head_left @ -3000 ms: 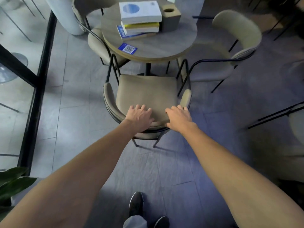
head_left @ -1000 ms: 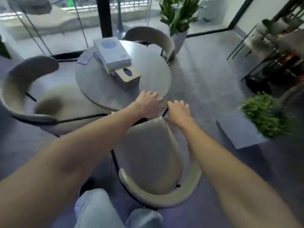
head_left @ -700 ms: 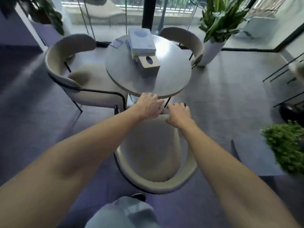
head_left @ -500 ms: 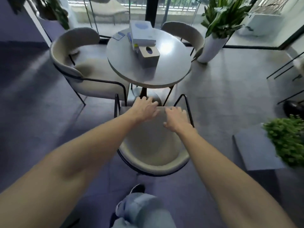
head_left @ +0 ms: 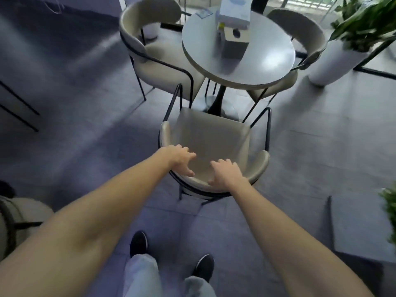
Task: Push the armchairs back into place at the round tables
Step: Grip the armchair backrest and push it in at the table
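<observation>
Armchair (head_left: 211, 142) in beige with a black metal frame, directly ahead, seat front near the pedestal of the round table (head_left: 237, 54), not tucked under the top. Left of the grip: a second armchair (head_left: 154, 46) drawn up to the table's left side, and at the frame's lower left edge part of another beige seat (head_left: 19, 219). Left hand (head_left: 180, 159) laid on the curved backrest, fingers spread and reaching over toward the seat, thumb on the rim; no closed fist, more a flat press than a clasp. Just right of it, right hand (head_left: 227, 173) placed likewise on the same backrest, fingers splayed, palm down, wrapped around nothing. Beyond the hands, on the tabletop: a tissue box (head_left: 234, 42) with a stack of books (head_left: 234, 7) behind it. Farther right, a third armchair (head_left: 300, 33) at the table's far side, then a potted plant (head_left: 351, 35) in a white planter. Below the grip, two dark shoes (head_left: 139, 243) on grey floor tiles.
</observation>
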Demonstrator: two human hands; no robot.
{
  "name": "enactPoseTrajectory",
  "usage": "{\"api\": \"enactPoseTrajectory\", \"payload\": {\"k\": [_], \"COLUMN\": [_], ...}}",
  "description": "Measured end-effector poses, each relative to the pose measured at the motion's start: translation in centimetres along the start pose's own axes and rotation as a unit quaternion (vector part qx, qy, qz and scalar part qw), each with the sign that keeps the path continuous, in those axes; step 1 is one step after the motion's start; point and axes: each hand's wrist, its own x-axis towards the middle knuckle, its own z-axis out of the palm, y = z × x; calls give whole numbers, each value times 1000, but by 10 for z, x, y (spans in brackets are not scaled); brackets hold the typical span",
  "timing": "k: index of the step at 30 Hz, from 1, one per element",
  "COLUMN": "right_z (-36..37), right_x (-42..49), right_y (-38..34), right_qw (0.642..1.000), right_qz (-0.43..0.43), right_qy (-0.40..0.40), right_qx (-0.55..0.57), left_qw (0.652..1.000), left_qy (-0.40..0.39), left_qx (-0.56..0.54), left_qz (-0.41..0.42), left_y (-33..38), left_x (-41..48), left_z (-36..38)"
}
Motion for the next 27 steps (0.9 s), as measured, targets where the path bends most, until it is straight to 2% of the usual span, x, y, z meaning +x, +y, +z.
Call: {"api": "enactPoseTrajectory", "payload": {"k": [2,8,15,27], "right_z": [11,45,75,79], "right_x": [1,8,14,0], "right_y": [-1,1,3,60], "right_qw": [1000,997,999,997], "right_qz": [-24,-40,-38,-56], "right_qy": [-14,-59,-31,-39], "right_qx": [5,4,-14,-48], "left_qw": [1000,994,983,991], "left_qy": [8,68,103,88], "left_qx": [-7,81,152,93], "left_qz": [-5,4,-12,-47], "left_y": [5,17,20,80], "left_x": [-2,9,24,43], "left_z": [24,75,92,86]}}
